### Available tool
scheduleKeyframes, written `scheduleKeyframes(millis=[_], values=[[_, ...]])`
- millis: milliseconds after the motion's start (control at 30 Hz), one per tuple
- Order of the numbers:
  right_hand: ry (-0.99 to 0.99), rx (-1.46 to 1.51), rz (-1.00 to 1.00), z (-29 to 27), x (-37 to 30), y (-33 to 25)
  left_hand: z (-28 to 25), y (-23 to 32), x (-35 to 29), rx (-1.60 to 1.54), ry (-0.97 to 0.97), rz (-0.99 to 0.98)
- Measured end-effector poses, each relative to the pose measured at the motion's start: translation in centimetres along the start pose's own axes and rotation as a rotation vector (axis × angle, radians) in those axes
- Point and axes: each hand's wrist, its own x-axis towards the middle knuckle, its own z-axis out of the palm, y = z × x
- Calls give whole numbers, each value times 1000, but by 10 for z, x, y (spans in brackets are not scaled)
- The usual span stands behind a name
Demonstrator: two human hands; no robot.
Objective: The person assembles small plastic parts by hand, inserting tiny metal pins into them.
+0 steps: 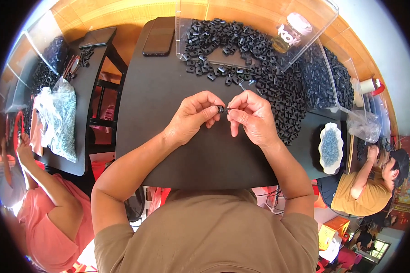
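My left hand (193, 113) pinches a small black plastic part (221, 109) between thumb and fingertips, above the middle of the dark table. Close against that part, my right hand (256, 116) has its thumb and forefinger pressed together on something too small to make out. The fingertips of both hands nearly meet. Just beyond my right hand lie a few loose silver screws (248, 84). A large heap of similar black plastic parts (280, 98) spreads over the table beyond and to the right of my hands.
A clear plastic bin (181, 32) lies at the far side among black parts, near a lidded jar (289, 38). Far left is a phone (159, 38). At right, a white scalloped dish (331, 170) holds screws. Co-workers sit left and right; a screw-filled bag (64, 120) lies on the left table.
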Motion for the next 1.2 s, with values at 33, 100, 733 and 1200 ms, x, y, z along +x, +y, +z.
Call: scheduleKeyframes(millis=[33, 100, 733, 1200], values=[[11, 8, -2, -1, -1, 3, 2, 1, 0, 4, -7, -12], [-9, 12, -21, -4, -2, 8, 5, 2, -2, 5, -18, -14], [-25, 92, -192, 10, -7, 24, -15, 5, -2, 295, -155, 142], [7, -16, -181, 11, -7, 30, -17, 1, -3, 295, -144, 107]])
